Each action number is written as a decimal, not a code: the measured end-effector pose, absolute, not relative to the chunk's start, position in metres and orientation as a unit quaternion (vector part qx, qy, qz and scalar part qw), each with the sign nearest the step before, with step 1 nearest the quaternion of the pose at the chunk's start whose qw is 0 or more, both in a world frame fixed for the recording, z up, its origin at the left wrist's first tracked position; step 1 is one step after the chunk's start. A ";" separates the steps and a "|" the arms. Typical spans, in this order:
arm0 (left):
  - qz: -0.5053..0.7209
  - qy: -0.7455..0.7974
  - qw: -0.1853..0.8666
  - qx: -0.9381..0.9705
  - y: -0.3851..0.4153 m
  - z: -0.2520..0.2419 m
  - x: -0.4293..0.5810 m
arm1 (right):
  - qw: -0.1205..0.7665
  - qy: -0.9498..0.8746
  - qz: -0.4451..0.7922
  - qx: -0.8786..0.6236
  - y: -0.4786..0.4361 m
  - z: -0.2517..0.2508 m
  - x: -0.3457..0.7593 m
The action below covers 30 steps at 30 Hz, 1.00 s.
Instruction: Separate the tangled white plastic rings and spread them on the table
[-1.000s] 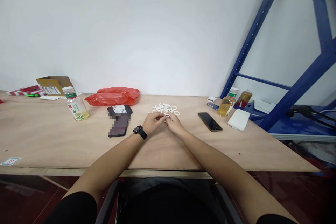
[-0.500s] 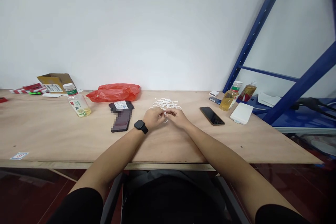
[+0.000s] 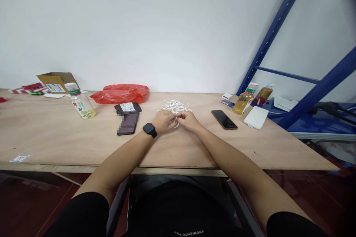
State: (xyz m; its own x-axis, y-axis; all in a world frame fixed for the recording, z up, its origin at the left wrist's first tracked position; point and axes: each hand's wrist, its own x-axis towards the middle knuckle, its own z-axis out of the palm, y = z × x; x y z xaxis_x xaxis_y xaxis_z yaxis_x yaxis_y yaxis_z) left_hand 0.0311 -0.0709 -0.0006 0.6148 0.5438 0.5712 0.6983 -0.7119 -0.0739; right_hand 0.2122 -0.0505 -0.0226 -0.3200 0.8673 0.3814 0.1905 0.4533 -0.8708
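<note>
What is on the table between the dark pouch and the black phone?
Head view: left hand and right hand pinch a white ring; the ring pile lies behind.

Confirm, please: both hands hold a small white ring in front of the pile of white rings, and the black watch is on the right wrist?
No: the black watch is on the left wrist, as the head view shows. The left hand and right hand do hold a small white ring in front of the pile of white rings.

My forearms angle in from seven and five o'clock; left hand point(image 3: 164, 121) and right hand point(image 3: 189, 119) meet, fingertips pinched together.
</note>
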 end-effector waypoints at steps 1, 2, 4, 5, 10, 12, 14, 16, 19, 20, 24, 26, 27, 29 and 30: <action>-0.263 -0.351 0.145 -0.887 -0.071 -0.001 0.031 | 0.454 -0.720 0.371 -0.370 -0.050 -0.023 0.212; -0.261 -0.352 0.142 -0.888 -0.070 -0.001 0.031 | 0.457 -0.718 0.366 -0.375 -0.050 -0.022 0.212; -0.256 -0.355 0.134 -0.889 -0.069 -0.001 0.031 | 0.465 -0.715 0.355 -0.383 -0.050 -0.022 0.210; -0.254 -0.356 0.128 -0.890 -0.069 -0.001 0.032 | 0.470 -0.712 0.349 -0.388 -0.051 -0.021 0.210; -0.258 -0.357 0.085 -0.894 -0.068 -0.003 0.037 | 0.487 -0.697 0.325 -0.414 -0.051 -0.020 0.206; -0.268 -0.359 0.068 -0.892 -0.068 -0.004 0.039 | 0.488 -0.692 0.330 -0.418 -0.048 -0.022 0.206; -0.286 -0.366 0.054 -0.884 -0.067 -0.005 0.039 | 0.484 -0.687 0.353 -0.410 -0.045 -0.024 0.207; -0.301 -0.379 0.039 -0.874 -0.065 -0.005 0.034 | 0.479 -0.685 0.374 -0.402 -0.040 -0.026 0.211; -0.283 -0.390 0.009 -0.876 -0.060 -0.006 0.024 | 0.463 -0.706 0.330 -0.423 -0.035 -0.029 0.222; -0.270 -0.386 -0.004 -0.882 -0.059 -0.007 0.020 | 0.448 -0.725 0.289 -0.435 -0.033 -0.029 0.227; -0.222 -0.348 -0.053 -0.909 -0.055 -0.012 0.015 | 0.348 -0.802 0.142 -0.464 -0.029 -0.031 0.241; -0.208 -0.339 -0.064 -0.915 -0.055 -0.013 0.018 | 0.303 -0.818 0.118 -0.475 -0.029 -0.032 0.243; -0.205 -0.338 -0.068 -0.916 -0.056 -0.014 0.019 | 0.285 -0.822 0.111 -0.480 -0.029 -0.032 0.243; -0.208 -0.343 -0.080 -0.913 -0.056 -0.013 0.022 | 0.257 -0.831 0.100 -0.484 -0.030 -0.033 0.240; -0.212 -0.347 -0.088 -0.909 -0.057 -0.013 0.022 | 0.250 -0.834 0.096 -0.483 -0.031 -0.033 0.239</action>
